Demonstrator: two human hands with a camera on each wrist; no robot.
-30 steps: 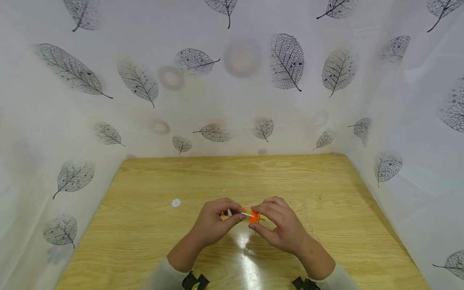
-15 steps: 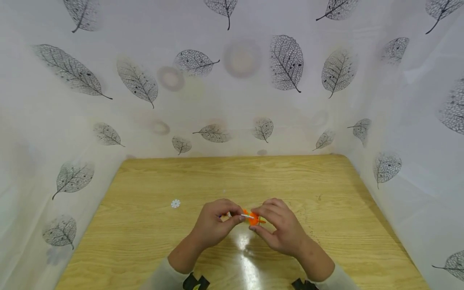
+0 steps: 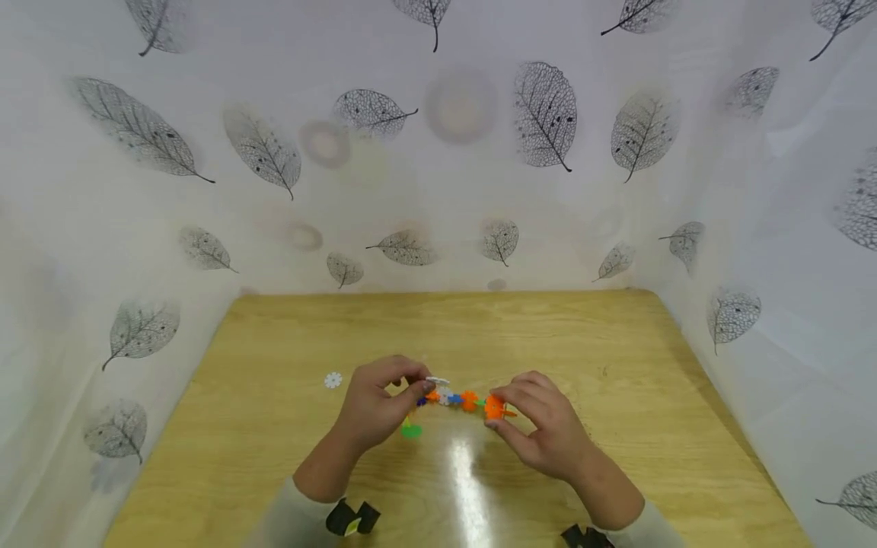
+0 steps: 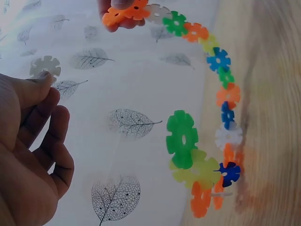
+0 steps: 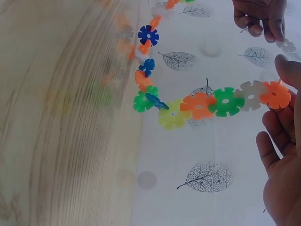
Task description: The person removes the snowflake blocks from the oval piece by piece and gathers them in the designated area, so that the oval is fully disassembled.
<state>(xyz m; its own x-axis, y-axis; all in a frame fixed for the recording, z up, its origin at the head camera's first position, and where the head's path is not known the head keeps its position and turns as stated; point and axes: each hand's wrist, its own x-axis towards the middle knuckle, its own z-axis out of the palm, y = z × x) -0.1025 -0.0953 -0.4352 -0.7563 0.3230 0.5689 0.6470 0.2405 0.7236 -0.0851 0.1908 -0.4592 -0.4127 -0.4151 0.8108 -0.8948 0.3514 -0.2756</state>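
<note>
My left hand (image 3: 380,403) pinches a white notched snowflake disc (image 4: 45,68) between thumb and index finger. It is held apart from the chain. The fingers of my right hand (image 3: 544,426) grip the orange end disc (image 5: 275,94) of a long chain of interlocked snowflake discs (image 5: 225,101). Orange, white, green, yellow and blue discs make up this chain, which curves down and away from the right hand in the left wrist view. Its far part holds a green disc (image 4: 182,139) beside a yellow disc (image 4: 195,169). In the head view the left hand partly hides the chain.
A loose white snowflake disc (image 3: 333,380) lies on the wooden table (image 3: 274,457), left of the hands. Pale cloth (image 3: 452,190) with a leaf print hangs along the back and both sides of the table.
The left hand has moved left and slightly up with the white disc, away from the orange end disc. The right hand has shifted slightly right, and more of the chain shows between the hands.
</note>
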